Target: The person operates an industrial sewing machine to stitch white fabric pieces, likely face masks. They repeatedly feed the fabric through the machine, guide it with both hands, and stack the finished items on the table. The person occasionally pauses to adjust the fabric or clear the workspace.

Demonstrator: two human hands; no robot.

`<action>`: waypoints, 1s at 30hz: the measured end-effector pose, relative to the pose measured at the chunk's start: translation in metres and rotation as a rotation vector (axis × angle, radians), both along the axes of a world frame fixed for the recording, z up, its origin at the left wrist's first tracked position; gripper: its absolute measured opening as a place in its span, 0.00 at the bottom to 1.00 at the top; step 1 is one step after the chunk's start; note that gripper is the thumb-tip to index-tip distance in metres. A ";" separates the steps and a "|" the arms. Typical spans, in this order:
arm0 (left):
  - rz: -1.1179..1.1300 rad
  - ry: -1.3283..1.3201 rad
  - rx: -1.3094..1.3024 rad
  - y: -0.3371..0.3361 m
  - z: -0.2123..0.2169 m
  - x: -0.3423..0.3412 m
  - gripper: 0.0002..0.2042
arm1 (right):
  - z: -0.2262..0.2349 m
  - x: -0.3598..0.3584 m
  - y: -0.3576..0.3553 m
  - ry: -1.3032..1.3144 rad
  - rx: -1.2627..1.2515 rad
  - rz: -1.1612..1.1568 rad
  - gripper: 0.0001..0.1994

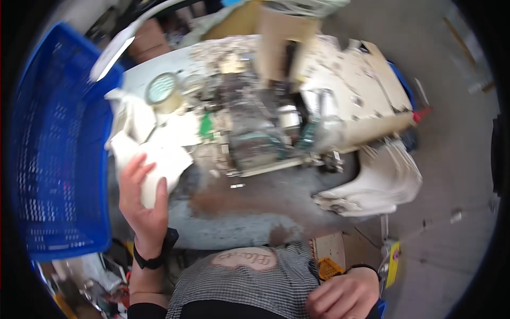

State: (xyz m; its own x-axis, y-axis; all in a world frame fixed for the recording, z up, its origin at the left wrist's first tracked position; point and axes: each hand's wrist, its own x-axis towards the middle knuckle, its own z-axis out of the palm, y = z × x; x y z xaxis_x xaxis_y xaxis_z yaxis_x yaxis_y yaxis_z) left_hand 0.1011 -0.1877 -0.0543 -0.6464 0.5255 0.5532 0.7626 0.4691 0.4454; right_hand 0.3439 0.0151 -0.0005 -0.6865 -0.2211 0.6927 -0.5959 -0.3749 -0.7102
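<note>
My left hand (pixel 142 202) is over a small heap of white, flat, cloth-like pieces (pixel 172 133) on the left of the work table. Its thumb stands apart from the fingers, and the fingertips overlap the nearest white piece; I cannot tell whether they press on it. Low at the right, beside my checked apron (pixel 239 282), my right hand (pixel 344 297) has its fingers curled in. Its palm is hidden, so whatever may be inside does not show. A dark metal machine (pixel 252 117), blurred, occupies the middle of the table.
A tall blue plastic crate (pixel 64 223) borders the table's left side. Behind the white pieces sits a roll of tape (pixel 163 91). Stacked white pieces (pixel 380 181) hang over the right edge, below a cream machine cover (pixel 353 80). A pale lamp arm (pixel 114 56) reaches across the upper left.
</note>
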 end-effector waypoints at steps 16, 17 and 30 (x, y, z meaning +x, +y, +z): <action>0.253 -0.045 0.020 -0.053 0.012 0.036 0.11 | -0.052 -0.085 -0.046 -0.864 -0.029 -0.398 0.42; 0.163 -0.125 0.087 -0.051 0.007 0.043 0.11 | -0.054 -0.089 -0.055 -0.820 -0.135 -0.509 0.33; -0.553 -0.834 0.090 0.013 0.047 -0.026 0.21 | -0.053 -0.053 0.003 -0.481 0.197 -0.814 0.08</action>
State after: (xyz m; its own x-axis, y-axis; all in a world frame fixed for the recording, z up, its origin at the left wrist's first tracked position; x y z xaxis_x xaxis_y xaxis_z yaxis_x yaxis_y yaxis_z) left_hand 0.0752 -0.1749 -0.0073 -0.5231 0.8478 0.0871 0.2915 0.0819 0.9531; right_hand 0.2909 0.0176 -0.0534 -0.8815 0.3660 0.2984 -0.2492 0.1762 -0.9523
